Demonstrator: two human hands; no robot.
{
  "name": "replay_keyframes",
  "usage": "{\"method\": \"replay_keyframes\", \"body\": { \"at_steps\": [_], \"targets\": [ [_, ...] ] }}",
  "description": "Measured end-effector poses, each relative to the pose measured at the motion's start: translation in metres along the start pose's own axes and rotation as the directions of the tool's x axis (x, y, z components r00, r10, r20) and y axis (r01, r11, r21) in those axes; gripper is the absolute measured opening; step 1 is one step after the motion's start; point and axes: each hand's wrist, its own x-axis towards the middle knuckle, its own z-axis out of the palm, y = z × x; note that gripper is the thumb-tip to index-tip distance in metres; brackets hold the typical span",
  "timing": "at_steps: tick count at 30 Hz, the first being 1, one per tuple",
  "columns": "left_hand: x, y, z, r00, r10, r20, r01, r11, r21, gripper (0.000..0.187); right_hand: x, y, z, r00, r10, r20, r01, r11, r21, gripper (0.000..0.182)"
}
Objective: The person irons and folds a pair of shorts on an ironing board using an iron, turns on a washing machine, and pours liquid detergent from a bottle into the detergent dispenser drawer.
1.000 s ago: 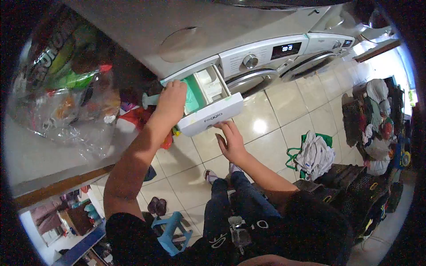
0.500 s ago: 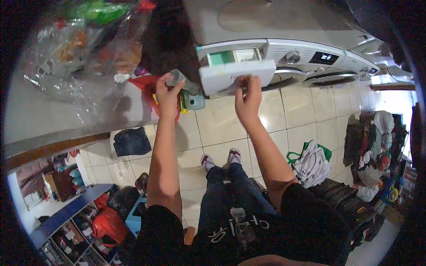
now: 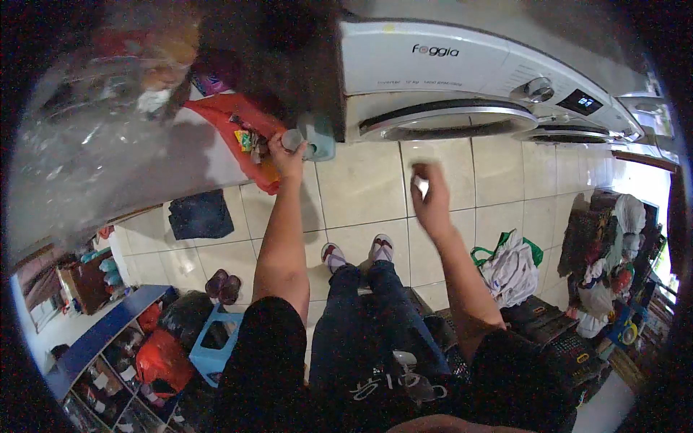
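My left hand (image 3: 289,157) holds a small clear cup (image 3: 291,139) beside a pale green bottle (image 3: 319,137) and a red plastic bag (image 3: 242,133) that has small packets in it. Below the front of the white washing machine (image 3: 462,61), my right hand (image 3: 431,195) hangs over the floor. Its fingers are curled and blurred, and whether anything is between them is unclear. The detergent drawer's front sits flush in the machine's panel.
A second machine door (image 3: 563,134) is at the right. White cloth in a green bag (image 3: 510,270), dark folded cloth (image 3: 201,215), dark shoes (image 3: 223,286), a blue basket (image 3: 216,343), and black crates (image 3: 538,325) stand on the floor.
The detergent drawer, open before, is now closed. My right hand has come away from it, down and to the right. My left hand with the cup has moved slightly toward the bottle.
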Motion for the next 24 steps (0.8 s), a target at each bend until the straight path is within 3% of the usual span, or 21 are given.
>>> {"method": "replay_keyframes", "body": {
  "at_steps": [2, 3, 5, 8, 10, 13, 17, 24],
  "targets": [
    [0.000, -0.012, 0.009, 0.999, -0.029, -0.012, 0.029, 0.998, -0.058, 0.070, -0.070, 0.035, 0.016, 0.969, 0.159, 0.190, -0.157, 0.987, -0.028, 0.033],
    [-0.001, -0.022, 0.011, 0.999, -0.034, -0.005, 0.034, 0.998, -0.061, 0.071, -0.110, 0.050, 0.026, 0.977, 0.139, 0.163, -0.125, 0.988, -0.089, 0.031],
    [0.000, -0.044, 0.013, 0.999, -0.042, 0.011, 0.043, 0.997, -0.065, 0.074, -0.174, 0.061, 0.025, 0.891, 0.300, 0.341, -0.274, 0.954, -0.124, 0.028],
    [-0.006, -0.044, 0.014, 0.999, 0.040, 0.032, -0.048, 0.949, 0.313, 0.076, -0.232, 0.067, 0.018, 0.746, 0.388, 0.541, -0.350, 0.920, -0.177, 0.026],
    [-0.006, -0.052, 0.012, 0.993, 0.112, 0.037, -0.118, 0.956, 0.267, 0.076, -0.256, 0.075, 0.019, 0.698, 0.408, 0.589, -0.332, 0.913, -0.239, 0.025],
    [-0.006, -0.051, 0.011, 0.992, 0.110, 0.059, -0.122, 0.947, 0.296, 0.076, -0.247, 0.068, 0.013, 0.665, 0.450, 0.595, -0.373, 0.891, -0.257, 0.023],
    [-0.014, -0.018, 0.011, 0.995, -0.046, 0.088, 0.009, 0.927, 0.374, 0.078, -0.207, 0.057, 0.010, 0.783, 0.336, 0.523, -0.291, 0.942, -0.170, 0.024],
    [-0.018, -0.019, 0.008, 0.986, 0.031, 0.161, -0.116, 0.829, 0.547, 0.093, -0.190, 0.059, 0.018, 0.791, 0.372, 0.487, -0.355, 0.926, -0.131, 0.026]
  ]
}}
